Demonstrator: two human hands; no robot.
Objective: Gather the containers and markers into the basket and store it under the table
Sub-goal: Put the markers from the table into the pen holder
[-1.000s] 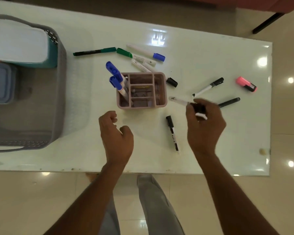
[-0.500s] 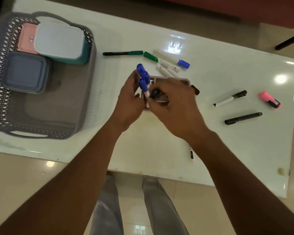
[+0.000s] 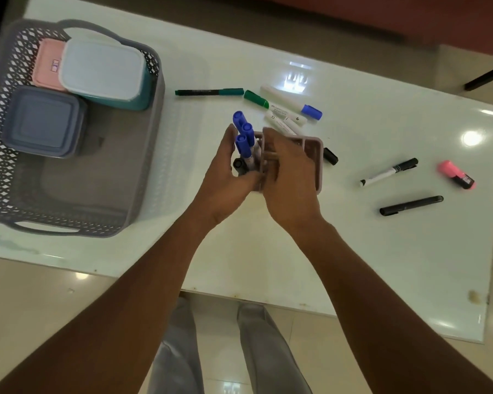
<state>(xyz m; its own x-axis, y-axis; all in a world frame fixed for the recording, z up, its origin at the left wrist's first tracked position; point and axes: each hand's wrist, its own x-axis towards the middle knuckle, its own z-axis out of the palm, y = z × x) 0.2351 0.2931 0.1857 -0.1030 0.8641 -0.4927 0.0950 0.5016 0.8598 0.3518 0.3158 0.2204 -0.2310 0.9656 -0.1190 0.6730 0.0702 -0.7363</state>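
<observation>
Our pink divided holder with three blue-capped markers sits mid-worktop, both hands around it, fingers clamped on its sides; grey basket stands left, loose markers right

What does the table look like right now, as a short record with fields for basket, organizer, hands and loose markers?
basket: grey basket at table's left, holding pink, teal and blue-grey lidded containers
organizer: pink organizer mid-table, blue-capped markers standing in it
hands: left hand and right hand both at the organizer
loose markers: green pen, pink highlighter, black marker, others lying flat
</observation>
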